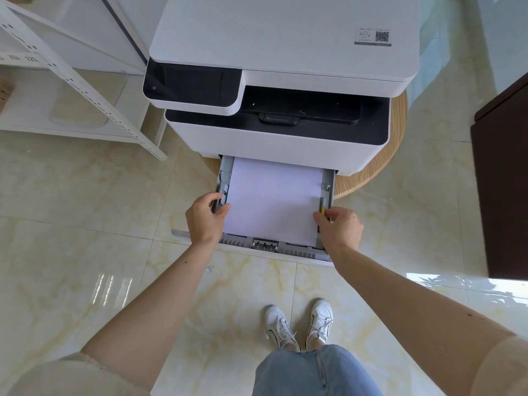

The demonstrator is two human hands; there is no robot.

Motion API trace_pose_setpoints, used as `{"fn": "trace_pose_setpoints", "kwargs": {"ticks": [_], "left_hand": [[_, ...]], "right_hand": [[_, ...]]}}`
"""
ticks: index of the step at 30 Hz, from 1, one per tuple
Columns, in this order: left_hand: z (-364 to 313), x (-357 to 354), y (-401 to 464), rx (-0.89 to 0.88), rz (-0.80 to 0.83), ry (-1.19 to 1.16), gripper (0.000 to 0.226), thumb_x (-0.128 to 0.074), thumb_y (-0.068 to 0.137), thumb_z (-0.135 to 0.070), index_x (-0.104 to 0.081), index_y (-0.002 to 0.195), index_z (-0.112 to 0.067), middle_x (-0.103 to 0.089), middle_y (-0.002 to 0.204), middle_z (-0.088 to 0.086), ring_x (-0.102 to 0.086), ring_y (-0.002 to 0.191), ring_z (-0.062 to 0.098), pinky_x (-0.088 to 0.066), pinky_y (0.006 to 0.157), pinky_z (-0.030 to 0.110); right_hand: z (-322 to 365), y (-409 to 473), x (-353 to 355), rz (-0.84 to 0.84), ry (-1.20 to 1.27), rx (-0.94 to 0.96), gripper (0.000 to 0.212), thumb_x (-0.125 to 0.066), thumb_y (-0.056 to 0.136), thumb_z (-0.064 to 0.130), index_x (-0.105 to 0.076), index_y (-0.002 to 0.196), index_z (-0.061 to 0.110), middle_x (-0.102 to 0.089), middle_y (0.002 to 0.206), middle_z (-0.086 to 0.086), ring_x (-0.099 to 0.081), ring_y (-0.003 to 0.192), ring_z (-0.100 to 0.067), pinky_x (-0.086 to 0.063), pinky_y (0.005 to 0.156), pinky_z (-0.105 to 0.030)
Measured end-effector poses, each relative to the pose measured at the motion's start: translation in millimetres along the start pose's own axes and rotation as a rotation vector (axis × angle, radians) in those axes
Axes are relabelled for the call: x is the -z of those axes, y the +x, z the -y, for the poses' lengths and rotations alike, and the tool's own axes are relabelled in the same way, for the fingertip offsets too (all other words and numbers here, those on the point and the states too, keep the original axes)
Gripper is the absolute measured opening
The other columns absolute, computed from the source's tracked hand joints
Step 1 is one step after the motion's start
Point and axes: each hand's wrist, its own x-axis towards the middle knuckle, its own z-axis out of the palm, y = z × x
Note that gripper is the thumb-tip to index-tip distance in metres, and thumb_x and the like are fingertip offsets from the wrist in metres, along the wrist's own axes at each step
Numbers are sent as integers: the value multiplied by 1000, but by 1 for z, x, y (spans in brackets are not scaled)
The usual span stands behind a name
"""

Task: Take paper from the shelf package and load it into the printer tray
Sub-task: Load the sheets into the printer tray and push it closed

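Both hands' fingers [221, 208] curl onto the paper [273, 201] edges, its length running into the printer [271, 144].

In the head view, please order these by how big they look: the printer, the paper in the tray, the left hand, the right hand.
1. printer
2. paper
3. left hand and right hand: they look alike, so I do not rank them.

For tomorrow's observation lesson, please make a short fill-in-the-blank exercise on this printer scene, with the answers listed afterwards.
1. The white paper stack lies in the printer's pulled-out ____.
2. The printer stands on a round ____ stool.
3. The left hand and right hand are at the tray's two ____.
4. The person wears white ____.

Answers: tray; wooden; sides; shoes
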Motion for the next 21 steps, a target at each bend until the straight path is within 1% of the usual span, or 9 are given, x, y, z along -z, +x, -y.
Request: {"fn": "trace_pose_setpoints", "kwargs": {"ticks": [2,4,6,8,12,14,17,20,21], "left_hand": [[0,-1,-1,47,-37,-71,28,-78,76,-5,-70,103,-6,-74,100,8,-70,95,20,-54,86,29],[-1,-1,-2,79,-54,-123,27,-77,76,-2,-70,101,-5,-74,93,6,-70,89,18,-56,85,30],[0,-1,-2,58,-51,-77,16,-76,76,-6,-73,91,-4,-72,78,5,-69,75,22,-58,79,35],[1,-2,-2,62,-42,-33,9,-75,75,-10,-74,82,-4,-66,66,3,-62,65,25,-54,71,35],[3,-5,1,90,-17,-16,7,-69,76,-11,-70,72,-5,-63,63,14,-45,58,21,-42,57,27],[7,-7,3,106,-9,-23,8,-68,75,-11,-68,70,-4,-61,65,17,-40,58,21,-36,58,25],[10,-8,5,125,-3,-46,8,-70,73,-12,-69,71,-4,-64,67,16,-43,59,20,-43,60,27],[8,-6,5,102,11,-30,9,-71,74,-12,-70,71,-4,-56,59,7,-41,58,21,-38,59,24],[7,-6,5,90,14,-30,8,-72,74,-12,-72,73,-4,-60,61,6,-44,58,21,-42,59,25]], "right_hand": [[0,1,-1,4,24,-29,15,-71,81,24,-74,81,10,-71,96,-11,-63,88,-29,-55,74,-37],[0,2,-1,3,23,-40,17,-71,80,24,-74,75,8,-71,90,-12,-63,82,-30,-57,71,-38],[0,4,-2,10,17,-39,20,-71,79,23,-73,70,6,-71,87,-12,-63,78,-30,-58,68,-39],[-1,5,-3,22,17,-38,21,-70,79,22,-72,65,6,-70,88,-12,-62,77,-30,-56,65,-36],[0,6,-3,36,31,-60,18,-69,79,24,-70,62,16,-68,99,-9,-62,83,-27,-57,68,-37],[1,6,-3,48,35,-77,18,-69,79,25,-71,63,16,-67,101,-8,-62,82,-27,-58,69,-39],[3,7,-3,58,27,-90,19,-68,77,28,-70,61,19,-67,101,-9,-63,79,-26,-58,68,-39],[4,6,-2,57,17,-96,18,-69,77,28,-70,61,21,-67,102,-9,-64,79,-26,-59,70,-41],[5,6,-2,57,12,-95,18,-69,77,28,-69,61,21,-67,102,-9,-64,79,-26,-59,70,-41]]}}
